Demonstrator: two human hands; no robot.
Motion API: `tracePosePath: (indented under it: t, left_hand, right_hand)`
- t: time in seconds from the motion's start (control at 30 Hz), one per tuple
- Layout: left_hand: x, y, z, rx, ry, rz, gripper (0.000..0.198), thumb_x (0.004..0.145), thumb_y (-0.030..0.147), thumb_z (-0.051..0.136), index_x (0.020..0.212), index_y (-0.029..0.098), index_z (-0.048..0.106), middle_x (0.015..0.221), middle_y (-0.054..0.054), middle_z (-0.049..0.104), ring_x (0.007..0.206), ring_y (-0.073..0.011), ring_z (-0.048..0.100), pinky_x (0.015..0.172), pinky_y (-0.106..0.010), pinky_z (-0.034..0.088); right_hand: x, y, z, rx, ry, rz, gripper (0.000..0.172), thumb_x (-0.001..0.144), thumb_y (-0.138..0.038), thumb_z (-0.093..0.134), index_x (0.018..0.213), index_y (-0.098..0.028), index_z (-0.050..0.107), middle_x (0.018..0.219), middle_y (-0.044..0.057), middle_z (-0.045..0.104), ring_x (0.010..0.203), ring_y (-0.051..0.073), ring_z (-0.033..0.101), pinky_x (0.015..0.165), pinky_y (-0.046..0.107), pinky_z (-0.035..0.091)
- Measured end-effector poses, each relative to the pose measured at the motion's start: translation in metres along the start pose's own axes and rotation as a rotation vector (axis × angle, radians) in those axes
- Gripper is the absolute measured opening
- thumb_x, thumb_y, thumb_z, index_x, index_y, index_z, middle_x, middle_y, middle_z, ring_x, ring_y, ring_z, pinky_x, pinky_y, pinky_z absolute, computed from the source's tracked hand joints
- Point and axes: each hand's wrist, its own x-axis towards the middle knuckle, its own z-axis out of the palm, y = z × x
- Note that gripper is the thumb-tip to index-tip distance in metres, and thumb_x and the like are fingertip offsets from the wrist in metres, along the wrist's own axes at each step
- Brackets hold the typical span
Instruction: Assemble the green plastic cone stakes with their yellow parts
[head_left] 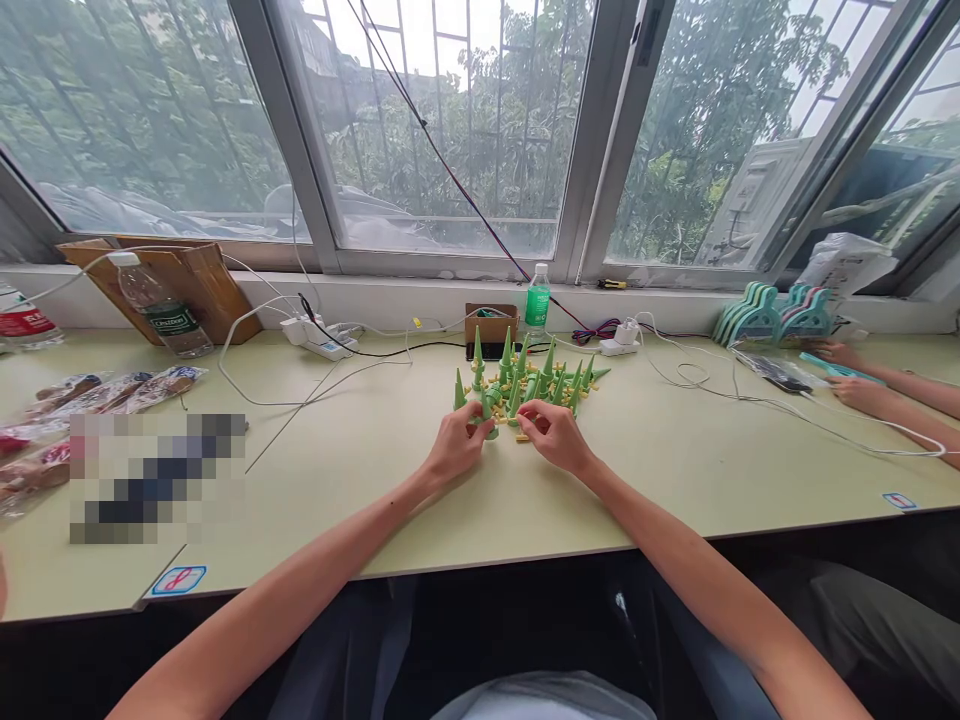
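Pale tabletop point(510, 520) is stretching beneath both hands. Cluster of green spiked plastic pieces point(540, 383) is standing between and just beyond them. Left hand point(457, 440) is grasping one green spiked piece point(486, 402) at the cluster's near edge. Right hand point(556, 435) is curling inward, close by; cannot tell whether it is gripping anything.

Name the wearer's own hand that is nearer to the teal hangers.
Right. The right hand is left of the hangers, on the wearer's side of them; the left hand, at a green spiked piece, is farther left.
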Motion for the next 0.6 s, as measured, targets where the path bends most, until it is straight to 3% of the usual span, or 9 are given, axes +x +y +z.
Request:
tracePosePath:
  t: [0.4,0.6]
  left_hand:
    - [-0.0039,0.0095,-0.0011,-0.152,-0.093,-0.036,0.025,0.087,0.042,0.059,0.086,0.017,0.055,0.065,0.002,0.054,0.043,-0.0078,0.05,0.038,-0.019,0.04]
    - [-0.0041,0.0084,-0.0006,-0.208,-0.096,-0.037,0.027,0.086,0.044,0.06,0.089,0.017,0.056,0.074,0.0,0.058,0.044,-0.0064,0.049,0.038,-0.019,0.038]
  right_hand:
    - [-0.002,0.0011,0.0021,0.038,-0.064,-0.02,0.029,0.093,-0.044,0.052,0.092,-0.017,0.063,0.08,0.004,0.065,0.053,0.011,0.056,0.053,0.024,0.047]
    - [-0.0019,0.0015,0.0021,0.105,-0.105,-0.015,0.028,0.092,-0.044,0.054,0.094,-0.018,0.063,0.08,0.003,0.065,0.06,0.012,0.062,0.056,0.024,0.05]
